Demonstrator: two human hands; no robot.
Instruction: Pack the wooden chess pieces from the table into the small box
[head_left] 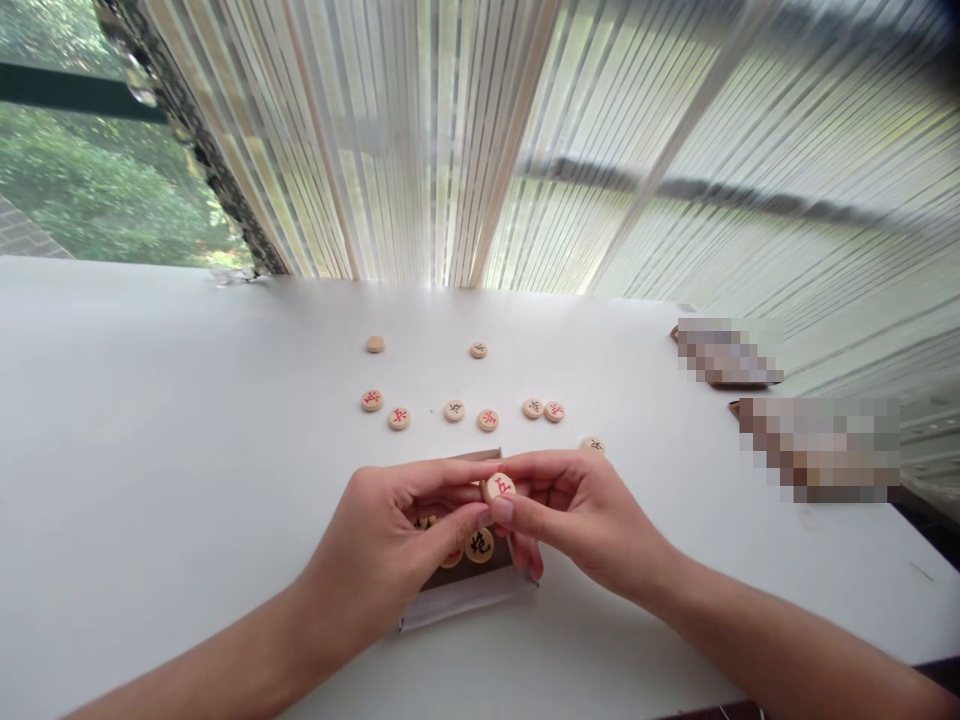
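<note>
My left hand (pixel 409 525) and my right hand (pixel 581 505) meet above an open box. Between their fingertips is a round wooden xiangqi piece (pixel 500 487) with a red character facing up. A pale edge shows just behind it; whether that is a second piece I cannot tell. Both hands are closed, thumbs and forefingers at the piece. Under them sits the shallow cardboard box (pixel 469 603), partly hidden by my left hand. Inside lie several pieces, among them one with a black character (pixel 479 545) and a red-marked one beside it.
Several pieces lie spread on the white table (pixel 187 430) beyond the box, such as a red-marked piece (pixel 372 400), a blank-faced piece (pixel 375 344) and a black-marked piece (pixel 478 350). Two blurred-out objects (pixel 727 352) stand at the right. Strip curtains (pixel 420 150) hang at the back.
</note>
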